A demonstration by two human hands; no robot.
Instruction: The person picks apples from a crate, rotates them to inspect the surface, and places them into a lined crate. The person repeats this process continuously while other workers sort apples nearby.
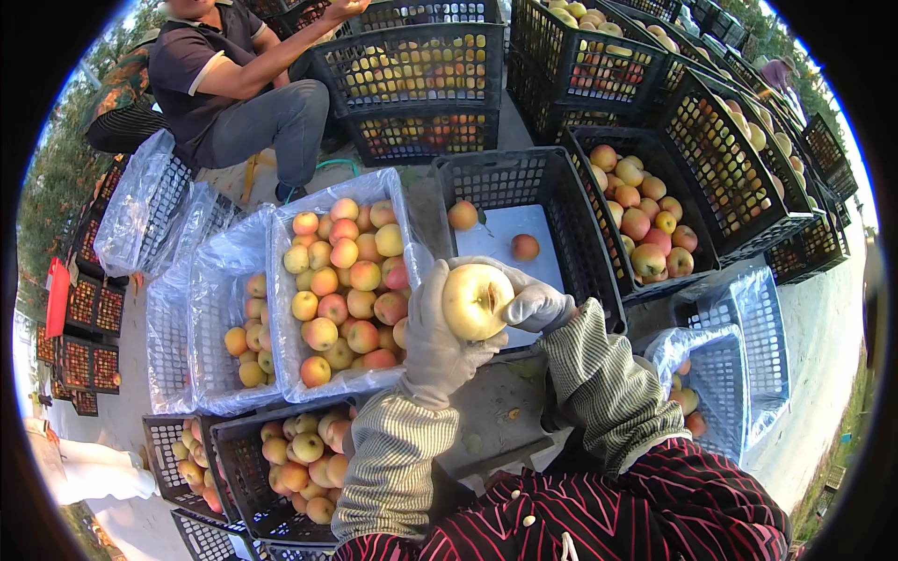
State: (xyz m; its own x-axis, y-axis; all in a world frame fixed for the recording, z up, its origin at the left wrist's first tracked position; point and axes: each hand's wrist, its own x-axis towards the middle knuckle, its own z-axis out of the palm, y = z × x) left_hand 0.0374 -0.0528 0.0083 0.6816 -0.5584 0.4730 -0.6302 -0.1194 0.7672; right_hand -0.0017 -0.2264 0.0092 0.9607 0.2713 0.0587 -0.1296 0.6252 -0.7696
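Note:
Both hands wear light grey gloves. A pale yellow apple (477,301) with a dark split near its stem hollow sits between them. My left hand (438,343) cups it from the left and below. My right hand (537,298) holds its right side, the thumb by the split and the fingers over the far side. Behind the hands stands a black plastic crate (586,242) with a white sheet (501,228) on its bottom, a red apple (525,247) and another apple (463,215) by a leaf. Left of my hands is a plastic-lined crate (277,308) of red and yellow apples.
A black crate of apples (708,270) stands right of the nearly bare one. Lined crates (747,379) lie at the lower right, another black apple crate (231,456) at the lower left. Stacked crates (414,105) rise behind. A person (231,91) sits at the upper left.

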